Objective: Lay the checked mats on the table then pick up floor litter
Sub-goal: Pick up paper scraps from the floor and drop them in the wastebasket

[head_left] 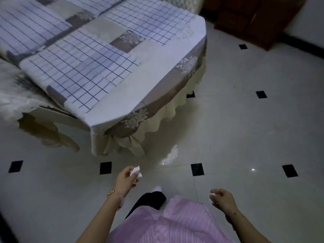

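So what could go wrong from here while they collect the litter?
The crumpled paper sits at the fingertips of the left hand, so it might drop. The right hand seems to pinch a small scrap too, leaving no free hand. What looks like a clear piece near the tablecloth hem could be missed on the glossy floor.

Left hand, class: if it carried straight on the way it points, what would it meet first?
Probably the tablecloth's frilled skirt; the left hand, gripping crumpled paper, points forward and slightly right towards it. Depth is unclear.
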